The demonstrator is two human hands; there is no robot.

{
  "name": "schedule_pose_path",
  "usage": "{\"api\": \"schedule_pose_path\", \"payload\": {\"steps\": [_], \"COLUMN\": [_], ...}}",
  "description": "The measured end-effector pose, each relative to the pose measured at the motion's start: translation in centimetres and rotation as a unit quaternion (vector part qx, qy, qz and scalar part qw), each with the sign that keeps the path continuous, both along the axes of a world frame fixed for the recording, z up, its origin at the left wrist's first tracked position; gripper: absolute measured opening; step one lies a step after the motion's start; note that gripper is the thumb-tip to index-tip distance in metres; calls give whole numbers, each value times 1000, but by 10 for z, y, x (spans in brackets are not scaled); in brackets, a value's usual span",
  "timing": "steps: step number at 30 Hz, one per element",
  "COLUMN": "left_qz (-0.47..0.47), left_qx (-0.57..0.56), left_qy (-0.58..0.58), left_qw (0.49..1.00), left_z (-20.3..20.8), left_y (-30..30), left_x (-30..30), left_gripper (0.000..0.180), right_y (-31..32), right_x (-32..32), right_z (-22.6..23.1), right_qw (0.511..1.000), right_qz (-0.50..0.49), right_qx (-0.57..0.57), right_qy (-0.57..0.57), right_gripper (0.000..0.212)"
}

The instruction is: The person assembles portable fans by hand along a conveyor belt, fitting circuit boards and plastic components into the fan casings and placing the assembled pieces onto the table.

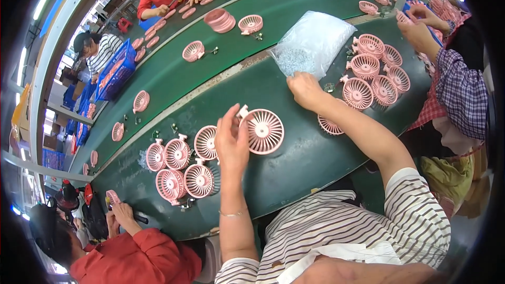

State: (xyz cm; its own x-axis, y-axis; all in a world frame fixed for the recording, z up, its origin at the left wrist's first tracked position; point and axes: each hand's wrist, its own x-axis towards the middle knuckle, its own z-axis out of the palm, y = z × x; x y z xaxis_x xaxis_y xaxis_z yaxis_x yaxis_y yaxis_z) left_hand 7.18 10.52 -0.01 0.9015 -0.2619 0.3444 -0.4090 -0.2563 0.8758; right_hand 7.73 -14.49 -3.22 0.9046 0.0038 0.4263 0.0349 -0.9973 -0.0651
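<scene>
We have our 2 hands apart over the green desk [284,189]. Our left hand [231,139] is clamped on the rim of 1 pink fan housing [265,132], thumb at the edge near its small clip; we can't tell if it clears the desk. The housing sits mid-desk, between 2 groups of the same part. Our right hand [306,92] is at the near end of a clear plastic bag [323,34] of small parts, fingers curled; we can't tell if they grip anything. Left group [199,180]: 5 housings, just left of our left hand, small wired boards beside them. Right group [364,66]: more housings bunched right of the bag, 1 partly behind our right forearm. Beyond the desk, a green belt [163,81] carries spaced-out housings and 1 stack of pink discs [219,20].
</scene>
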Motion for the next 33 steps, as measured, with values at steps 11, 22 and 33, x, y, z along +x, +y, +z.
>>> {"api": "schedule_pose_path", "payload": {"steps": [11,22,33], "left_qz": [-25,-65,-89], "left_qx": [-242,-294,-321], "left_qy": [148,146,207], "left_qw": [959,942,920], "left_z": [-16,-16,-24], "left_y": [6,9,9], "left_x": [-80,-92,-91], "left_gripper": [36,36,31], "right_y": [-11,0,21], "right_x": [10,10,-37], "right_z": [-2,-5,44], "right_qw": [1000,999,963], "right_qz": [9,-37,20], "right_qx": [29,6,245], "right_qy": [-8,2,-111], "right_gripper": [8,14,8]}}
